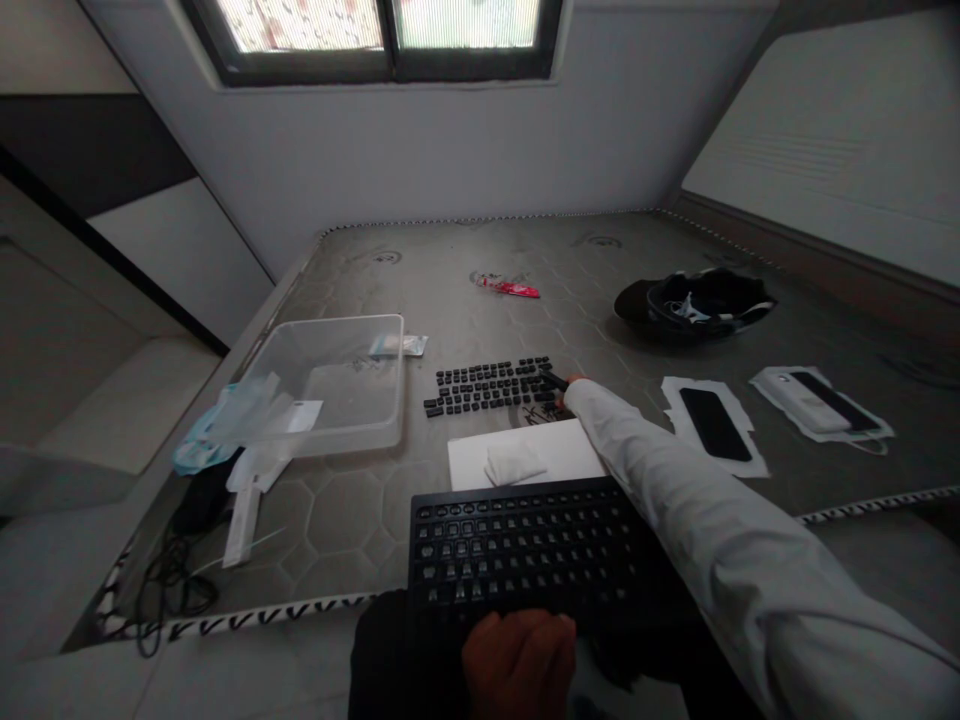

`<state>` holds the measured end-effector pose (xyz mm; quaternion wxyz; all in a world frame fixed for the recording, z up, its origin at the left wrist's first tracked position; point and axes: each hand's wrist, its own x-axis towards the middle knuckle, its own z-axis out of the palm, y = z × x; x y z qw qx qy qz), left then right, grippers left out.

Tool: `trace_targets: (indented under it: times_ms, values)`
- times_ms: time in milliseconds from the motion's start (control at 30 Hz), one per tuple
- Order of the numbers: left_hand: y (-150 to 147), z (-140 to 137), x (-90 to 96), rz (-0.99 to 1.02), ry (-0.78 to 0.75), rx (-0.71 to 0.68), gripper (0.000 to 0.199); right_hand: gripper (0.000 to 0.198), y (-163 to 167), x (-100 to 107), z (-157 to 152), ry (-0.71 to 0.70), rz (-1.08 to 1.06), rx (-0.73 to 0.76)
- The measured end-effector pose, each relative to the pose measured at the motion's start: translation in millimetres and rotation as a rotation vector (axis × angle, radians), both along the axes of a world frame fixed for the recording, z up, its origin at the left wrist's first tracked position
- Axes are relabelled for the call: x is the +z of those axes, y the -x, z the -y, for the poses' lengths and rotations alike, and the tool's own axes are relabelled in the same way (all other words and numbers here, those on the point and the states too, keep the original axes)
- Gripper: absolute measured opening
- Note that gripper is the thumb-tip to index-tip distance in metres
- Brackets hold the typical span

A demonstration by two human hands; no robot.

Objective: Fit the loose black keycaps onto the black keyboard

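A black keyboard (517, 545) with its keycaps off rests on my lap, its bare switches showing. My left hand (519, 660) is curled into a fist against its near edge; the inside of the fist is hidden. Beyond it, loose black keycaps (484, 388) lie in rows on the bed. My right hand (571, 390) reaches to the right end of those rows, fingers closed on a slim dark tool (553, 380); its kind is too small to tell. A white sheet (465, 460) with a folded white cloth (514, 463) lies behind the keyboard.
At left stands a clear plastic box (401, 400), beside a black cable (169, 580) and a blue bag (199, 450). A red packet (510, 288) lies farther back. A dark cap (694, 305) and two phones, one black (714, 425), the other beside a white item (814, 400), sit at right.
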<state>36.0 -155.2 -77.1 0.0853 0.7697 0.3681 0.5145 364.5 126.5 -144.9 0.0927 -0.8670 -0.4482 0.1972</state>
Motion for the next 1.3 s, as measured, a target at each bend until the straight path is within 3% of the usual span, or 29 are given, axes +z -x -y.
trace_targets:
  times_ms: [167, 367, 600, 767, 900, 1067, 1167, 1300]
  values:
    - [-1, -1, 2.2, 0.009, -0.029, 0.035, 0.017, 0.039, 2, 2, -2, 0.122, 0.07, 0.014]
    - [1, -2, -1.6, -0.026, -0.028, 0.014, 0.012, 0.038, 12, 20, 4, 0.118, 0.132, 0.016]
    - [1, -1, 6.2, 0.026, 0.006, -0.055, 0.013, 0.034, 35, 82, 34, -0.07, 0.167, 0.122]
    - [3, 6, 11.8, 0.007, 0.103, -0.047, 0.013, 0.031, 45, 127, 93, -0.391, 0.09, 0.118]
    - [2, 10, 10.4, -0.041, 0.134, -0.007, 0.014, 0.048, 50, 145, 160, -0.629, -0.202, 0.079]
    - [-8, 23, 16.1, -0.095, 0.125, 0.109, 0.014, 0.056, 78, 143, 241, -0.977, -0.96, 0.154]
    - [-17, 35, 21.3, -0.186, 0.117, 0.165, 0.01, 0.05, 105, 133, 279, -1.039, -1.358, 0.118]
    - [-30, 50, 19.3, -0.283, 0.143, 0.212, 0.029, 0.047, 136, 115, 309, -1.059, -1.604, 0.057]
